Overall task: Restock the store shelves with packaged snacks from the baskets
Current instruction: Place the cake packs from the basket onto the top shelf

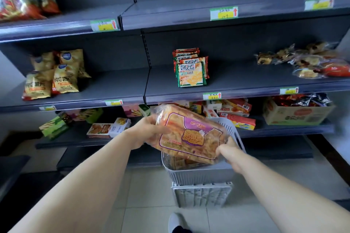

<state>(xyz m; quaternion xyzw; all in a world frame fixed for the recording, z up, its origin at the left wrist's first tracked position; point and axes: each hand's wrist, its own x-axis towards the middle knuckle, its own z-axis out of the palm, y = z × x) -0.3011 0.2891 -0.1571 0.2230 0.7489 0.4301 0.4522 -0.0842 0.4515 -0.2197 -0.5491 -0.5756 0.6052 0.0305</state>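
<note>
In the head view, the left hand [148,130] is gripping the left edge of a large clear snack pack [189,136] with a purple label, its fingers [161,129] curling round that edge. The right hand [228,150] is pinching the pack's lower right corner, its fingers [221,151] clenching on the wrapper. The pack is hanging tilted between the two sets of fingers, label facing up.

Directly below the fingers a grey basket [200,175] is sitting, with more orange packs [189,162] lying inside it under the held one. The basket is resting on a pale slatted crate [202,195], lower still beneath the fingers, on the tiled floor [147,195]. A shoe [176,221] is showing nearer the person than the crate.

Beyond and above the fingers, the middle shelf [113,89] is carrying green cracker packs [191,71] standing upright almost straight above the fingers. Yellow chip bags [53,75] are sitting well up and to the left of the left fingers. Wrapped pastries [312,60] are lying well up and to the right of the right fingers.

On the lower shelf [284,130], biscuit boxes [106,128] are lying left of the left fingers. Red boxes [236,113] are lying just beyond the right fingers. A cardboard box [297,114] is sitting well to their right.
</note>
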